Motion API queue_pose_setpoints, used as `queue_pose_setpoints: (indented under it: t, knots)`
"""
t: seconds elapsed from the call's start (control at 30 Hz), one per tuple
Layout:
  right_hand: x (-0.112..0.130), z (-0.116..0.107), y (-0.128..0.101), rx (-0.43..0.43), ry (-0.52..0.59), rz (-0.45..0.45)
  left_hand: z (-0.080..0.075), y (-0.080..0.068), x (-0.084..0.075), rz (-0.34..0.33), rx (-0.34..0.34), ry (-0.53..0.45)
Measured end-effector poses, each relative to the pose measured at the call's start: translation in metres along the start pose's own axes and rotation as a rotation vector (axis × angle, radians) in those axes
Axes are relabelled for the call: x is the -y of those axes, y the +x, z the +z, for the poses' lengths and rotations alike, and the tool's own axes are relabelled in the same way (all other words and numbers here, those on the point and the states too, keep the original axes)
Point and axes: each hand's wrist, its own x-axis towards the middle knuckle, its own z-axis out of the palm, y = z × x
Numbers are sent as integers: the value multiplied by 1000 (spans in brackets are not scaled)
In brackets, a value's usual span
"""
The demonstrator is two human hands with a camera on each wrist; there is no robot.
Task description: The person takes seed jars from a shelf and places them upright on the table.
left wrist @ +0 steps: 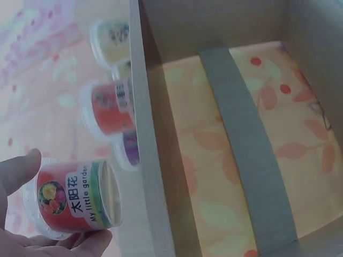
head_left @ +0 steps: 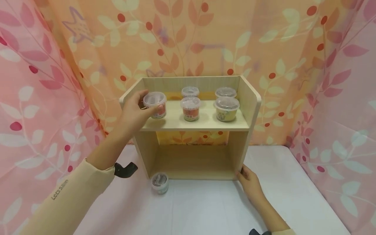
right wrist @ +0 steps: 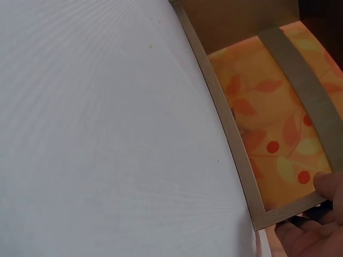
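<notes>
Clear plastic with a red label: tub (head_left: 158,112), in head view, upright at the left end of the upper level of a pale wooden unit (head_left: 194,129). Grasped by left hand (head_left: 132,112), thumb across the near wall, fingers mostly hidden behind. On the same level, apart from it: middle pair of tubs (head_left: 191,113), red label on the front one, and rightmost pair of tubs (head_left: 226,114), yellow on the front one; rear ones partly concealed in both cases. On white cloth (head_left: 202,209), just before the unit's lower left corner: small jar (head_left: 160,184), contents unclear. At the lower right corner, gripping the unit's side: right hand (head_left: 252,184). Lid on the held tub: probable, not confirmed.

In left wrist view, tub sideways in frame, with "My little garden" legible on the label. Held between thumb and fingers; palm cut off by the frame. Judged light, thin-walled, fairly stiff, smooth enough to slip, liable to dent under a hard squeeze. Best hold: round the body, just below the rim. Contact of base with the wood: cannot tell.

In right wrist view, tub out of frame. Thumb inside the side panel, fingers outside; remainder of right hand cut off at the right edge. Upper level not shown.
</notes>
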Motion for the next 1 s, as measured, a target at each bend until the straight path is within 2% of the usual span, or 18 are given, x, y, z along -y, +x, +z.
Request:
queue_pose_setpoints:
  t: [0.13,0.27,0.43,0.67,0.83,1.0]
  knots:
    - [6,0,2,-18,20,-10,-2,-27,5,-11,57,-19]
    - [7,1,3,-48,3,-3,-3,-56,20,-20,89,8]
    - [7,-1,4,-76,-20,-25,-6,-90,43,-6,81,43]
    - [10,-3,2,-72,-13,-37,-6,-124,75,1,86,27]
    - [3,0,3,-77,-12,-29,3,-152,106,-16,77,40]
    - [6,2,2,-76,-7,-22,18,-182,134,-93,60,68]
